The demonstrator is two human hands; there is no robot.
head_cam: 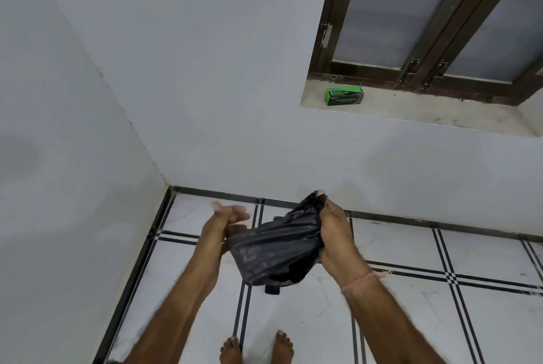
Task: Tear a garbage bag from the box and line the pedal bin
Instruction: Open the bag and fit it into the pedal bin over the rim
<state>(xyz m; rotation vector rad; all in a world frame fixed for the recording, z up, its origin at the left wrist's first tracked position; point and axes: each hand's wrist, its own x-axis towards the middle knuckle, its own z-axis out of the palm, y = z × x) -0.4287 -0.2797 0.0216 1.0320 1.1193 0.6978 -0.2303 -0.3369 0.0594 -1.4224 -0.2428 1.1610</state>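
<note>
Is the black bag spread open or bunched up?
Bunched up: right hand grips the bag, a crumpled wad; left hand at its corner.

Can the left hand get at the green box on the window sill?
Probably not without a step: the left hand is at the black bag, the green box far up on the sill; nothing stands between.

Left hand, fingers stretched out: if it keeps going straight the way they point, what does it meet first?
Most likely the black garbage bag, whose crumpled top lies across that line, then the right hand gripping it. Depth is unclear; the left hand might pass just behind the bag.
</note>
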